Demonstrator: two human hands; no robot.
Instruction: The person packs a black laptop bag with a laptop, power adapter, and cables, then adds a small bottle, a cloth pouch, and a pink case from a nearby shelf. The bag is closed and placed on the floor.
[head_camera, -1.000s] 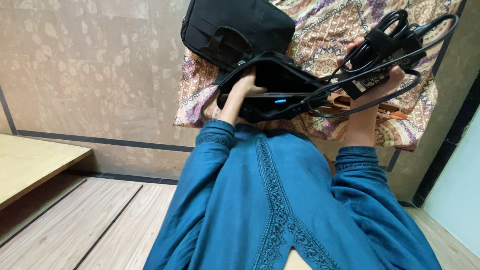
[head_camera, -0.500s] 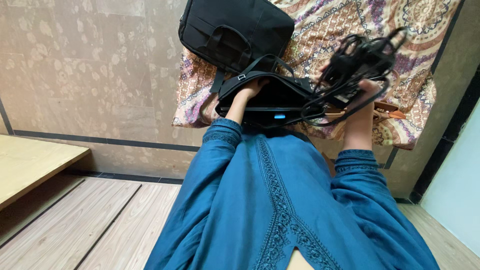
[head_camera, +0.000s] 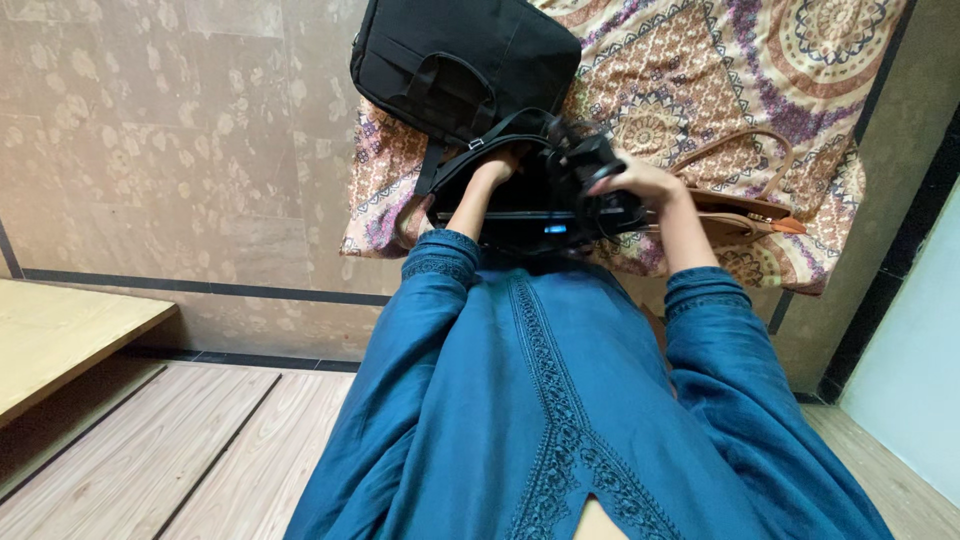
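Observation:
A black laptop bag lies on a patterned bedspread, its front part pulled open toward me. My left hand grips the near edge of the bag's open mouth. My right hand holds a black charger with bundled cables and presses it down into the opening. A dark flat device with a small blue light shows inside the bag. My blue sleeves and tunic fill the lower view.
A tan leather handbag with a looped handle lies right of the black bag. A tiled wall runs on the left, a light wooden ledge at lower left, wood-plank floor below, a pale panel at right.
My right hand has brought the charger and its cables down from up in the air into the bag's opening. The left hand has stayed on the bag's edge.

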